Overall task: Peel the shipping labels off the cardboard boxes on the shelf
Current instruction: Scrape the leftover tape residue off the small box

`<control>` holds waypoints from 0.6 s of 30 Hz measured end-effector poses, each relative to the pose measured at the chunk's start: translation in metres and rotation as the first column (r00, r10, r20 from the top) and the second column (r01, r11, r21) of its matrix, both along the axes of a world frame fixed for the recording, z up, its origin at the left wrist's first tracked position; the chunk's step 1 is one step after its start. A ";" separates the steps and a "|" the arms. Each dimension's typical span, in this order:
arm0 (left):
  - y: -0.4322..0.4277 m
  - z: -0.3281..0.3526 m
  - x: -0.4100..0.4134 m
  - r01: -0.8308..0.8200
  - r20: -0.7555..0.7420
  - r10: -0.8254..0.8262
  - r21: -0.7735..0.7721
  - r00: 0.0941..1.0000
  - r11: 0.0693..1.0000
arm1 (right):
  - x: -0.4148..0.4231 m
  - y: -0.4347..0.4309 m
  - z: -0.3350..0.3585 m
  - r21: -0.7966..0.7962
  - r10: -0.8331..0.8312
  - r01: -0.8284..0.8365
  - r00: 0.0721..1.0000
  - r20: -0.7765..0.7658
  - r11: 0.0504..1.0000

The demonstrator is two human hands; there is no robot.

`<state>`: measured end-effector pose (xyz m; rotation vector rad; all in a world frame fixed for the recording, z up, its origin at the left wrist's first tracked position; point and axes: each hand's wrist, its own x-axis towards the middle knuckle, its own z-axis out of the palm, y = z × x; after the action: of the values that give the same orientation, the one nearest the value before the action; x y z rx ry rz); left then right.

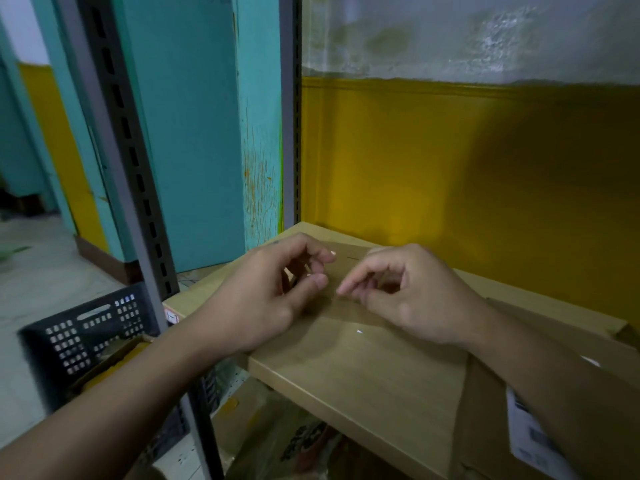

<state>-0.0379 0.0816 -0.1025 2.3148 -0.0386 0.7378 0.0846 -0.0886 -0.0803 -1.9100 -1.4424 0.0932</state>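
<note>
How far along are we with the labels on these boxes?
Looks done: the flat box under the hands shows a bare top, only tiny white scraps. In hand: left hand and right hand hover above it, fingers curled; whether they pinch anything is unclear. Left: the white label on the right-hand box is still stuck on.

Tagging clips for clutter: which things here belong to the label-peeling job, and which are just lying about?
Job: left hand, right hand, flat cardboard box under them, brown box beside it, its white shipping label.
Lying about: black crate, grey shelf post, printed packaging below.
</note>
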 end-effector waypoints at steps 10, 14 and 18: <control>-0.019 -0.010 0.003 0.091 -0.041 -0.088 0.080 0.995 0.993 | 0.034 -0.001 -0.011 0.133 -0.384 0.376 0.923 0.041 0.917; -0.024 -0.011 0.008 0.075 -0.033 -0.070 0.175 0.997 0.982 | 0.032 -0.002 -0.015 0.005 -0.364 0.370 0.914 0.179 0.929; -0.018 -0.006 0.009 0.039 0.039 -0.045 0.147 0.998 0.988 | 0.025 -0.001 -0.013 -0.063 -0.271 0.290 0.939 0.210 0.955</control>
<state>-0.0286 0.0635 -0.1084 2.4291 -0.1655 0.7853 0.1094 -0.0898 -0.0935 -2.2361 -1.2924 -0.1734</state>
